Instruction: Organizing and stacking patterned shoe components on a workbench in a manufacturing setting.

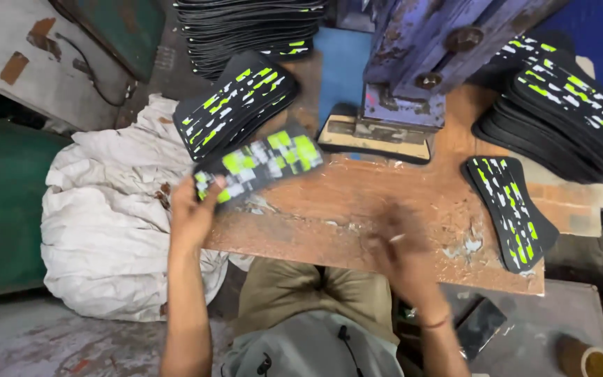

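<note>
My left hand (pixel 191 209) grips one end of a black sheet (pixel 259 164) patterned with green and white patches, held tilted just above the worn wooden table (pixel 357 209). My right hand (pixel 403 251) is blurred over the table's front edge; what its fingers hold is unclear. A purple press (pixel 420 63) stands at the back, with its head resting on a flat die (pixel 375 139). A stack of the same patterned sheets (pixel 235 105) lies just beyond my left hand. Two sole-shaped cut pieces (pixel 511 209) lie at the right.
More patterned sheet stacks sit at the back (pixel 252 28) and at the far right (pixel 567 112). A white sack (pixel 113 216) lies left of the table. A green bin (pixel 1 202) stands at far left. A dark phone-like slab (pixel 479 324) and a tape roll (pixel 584 359) lie bottom right.
</note>
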